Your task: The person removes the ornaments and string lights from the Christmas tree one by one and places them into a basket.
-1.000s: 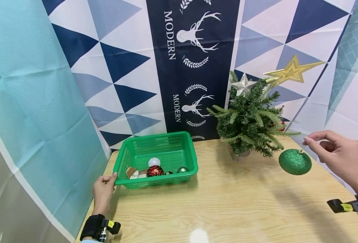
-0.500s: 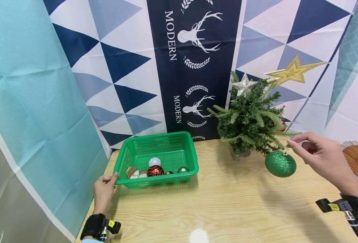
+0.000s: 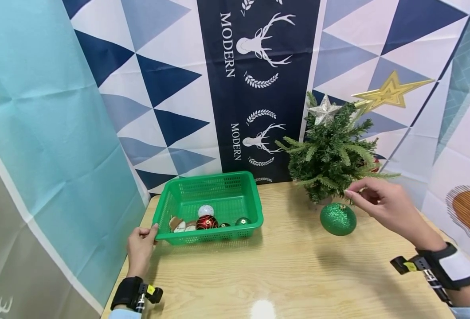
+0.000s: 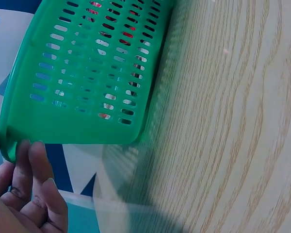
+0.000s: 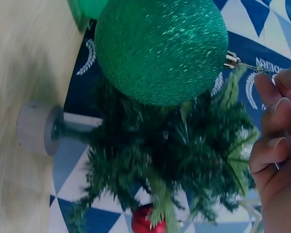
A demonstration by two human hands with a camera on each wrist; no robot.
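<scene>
A glittery green bauble [image 3: 338,219] hangs by its thin cord from my right hand [image 3: 382,208], whose thumb and fingertips pinch the cord. It hangs before the lower branches of a small artificial Christmas tree [image 3: 327,155]. In the right wrist view the bauble's metal cap [image 5: 231,59] and cord show clearly. My left hand [image 3: 141,248] grips the near left corner of a green plastic basket [image 3: 209,176]; in the left wrist view its fingers [image 4: 38,165] lie at the rim. Inside the basket are a red bauble [image 3: 206,222], a white ball [image 3: 205,211] and other ornaments.
The tree bears a silver star [image 3: 324,110], a gold star [image 3: 392,92] and a red bauble [image 5: 148,219]. Its grey base [image 5: 36,127] stands on the wooden table [image 3: 275,266]. Patterned cloth [image 3: 171,88] hangs behind and on both sides.
My right hand has moved left with the green bauble, from right of the tree to in front of its lower branches. My left hand stays at the basket's corner.
</scene>
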